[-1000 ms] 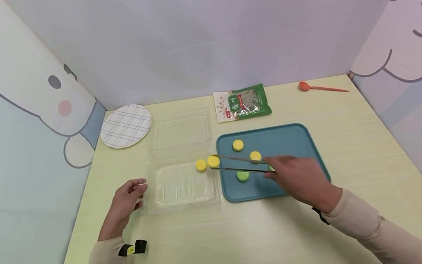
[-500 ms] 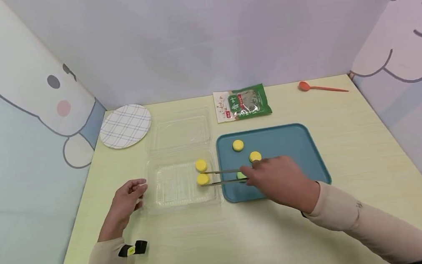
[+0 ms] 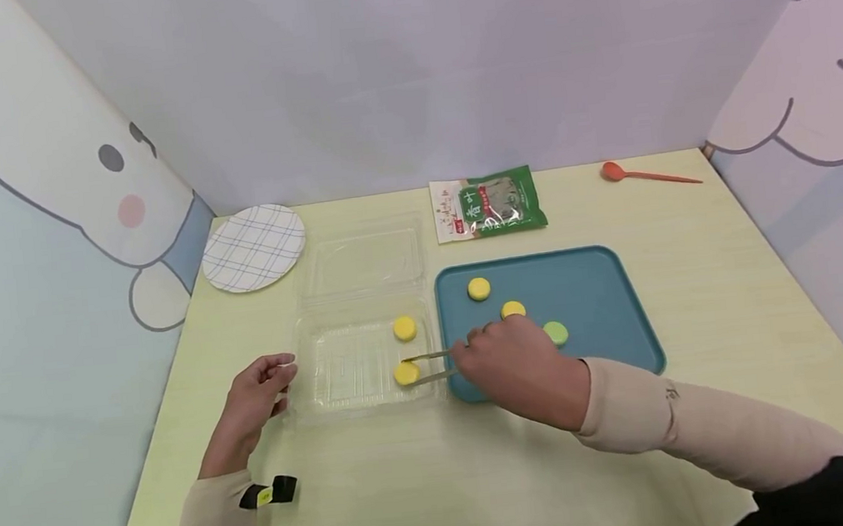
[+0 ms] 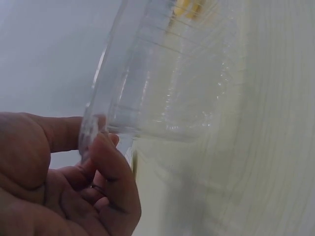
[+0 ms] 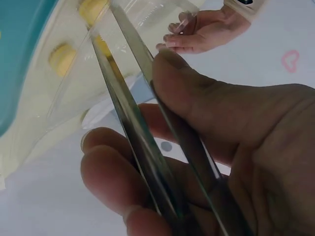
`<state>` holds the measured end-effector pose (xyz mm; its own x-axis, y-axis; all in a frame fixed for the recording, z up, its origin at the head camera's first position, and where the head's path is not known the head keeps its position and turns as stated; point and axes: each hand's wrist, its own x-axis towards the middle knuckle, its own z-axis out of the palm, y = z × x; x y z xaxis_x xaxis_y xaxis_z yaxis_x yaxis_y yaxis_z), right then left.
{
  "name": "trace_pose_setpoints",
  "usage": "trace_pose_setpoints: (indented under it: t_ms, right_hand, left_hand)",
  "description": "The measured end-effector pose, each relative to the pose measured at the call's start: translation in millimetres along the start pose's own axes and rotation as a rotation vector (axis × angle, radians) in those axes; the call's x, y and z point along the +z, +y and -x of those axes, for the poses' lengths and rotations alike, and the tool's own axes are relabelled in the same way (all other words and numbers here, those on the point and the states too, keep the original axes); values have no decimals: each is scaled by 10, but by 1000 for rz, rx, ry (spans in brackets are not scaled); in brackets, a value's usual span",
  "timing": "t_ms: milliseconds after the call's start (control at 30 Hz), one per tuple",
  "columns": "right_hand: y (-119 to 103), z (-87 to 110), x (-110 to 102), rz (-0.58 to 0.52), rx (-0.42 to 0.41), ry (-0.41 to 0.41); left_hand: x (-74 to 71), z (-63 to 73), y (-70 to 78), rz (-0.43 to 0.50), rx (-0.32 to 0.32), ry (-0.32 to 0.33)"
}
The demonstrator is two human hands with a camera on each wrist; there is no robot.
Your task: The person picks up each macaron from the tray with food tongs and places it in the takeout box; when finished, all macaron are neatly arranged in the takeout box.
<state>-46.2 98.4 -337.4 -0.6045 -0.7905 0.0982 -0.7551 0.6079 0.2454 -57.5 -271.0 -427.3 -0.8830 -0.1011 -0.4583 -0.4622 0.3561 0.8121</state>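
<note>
In the head view my left hand [image 3: 256,398] is at the left edge of a clear plastic clamshell box [image 3: 348,365]. The left wrist view shows its thumb and fingers pinching the box's rim [image 4: 88,132]. My right hand [image 3: 525,371] grips long metal tweezers [image 5: 130,118], reaching over the box from the right. Between their tips is a yellow macaron [image 3: 406,374], low in the box's right side. Another yellow macaron [image 3: 405,329] sits just behind it in the box.
A blue tray [image 3: 589,286], partly covered by the right hand, bears yellow macarons [image 3: 479,289] and a green macaron [image 3: 556,334]. Behind are the box's open lid [image 3: 364,260], a checked plate [image 3: 255,248], a green-and-white packet [image 3: 489,204] and an orange spoon [image 3: 613,172].
The right hand has moved left and toward the body, carrying the yellow macaron in the tweezers from the box's right edge to a spot in front of the other one. The left hand stays put.
</note>
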Motion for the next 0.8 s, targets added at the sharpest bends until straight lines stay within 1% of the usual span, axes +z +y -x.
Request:
trace_pose_setpoints:
  t_ms: [133, 267, 400, 500, 700, 800]
  right_hand:
    - [-18, -22, -25, 24, -11, 12]
    - [-13, -12, -46, 18, 4, -10]
    - [4, 9, -44, 6, 53, -69]
    - [37, 39, 6, -16, 99, -85]
    - [109, 130, 158, -120, 165, -47]
    - [128, 189, 251, -167, 209, -9]
  left_hand:
    - [-3, -4, 0, -3, -1, 1]
    - [-3, -5, 5, -8, -2, 1]
    - [-7, -9, 7, -14, -1, 0]
    - [-9, -10, 10, -14, -4, -3]
    - [-8, 2, 17, -8, -14, -6]
    - [-8, 10, 20, -5, -16, -9]
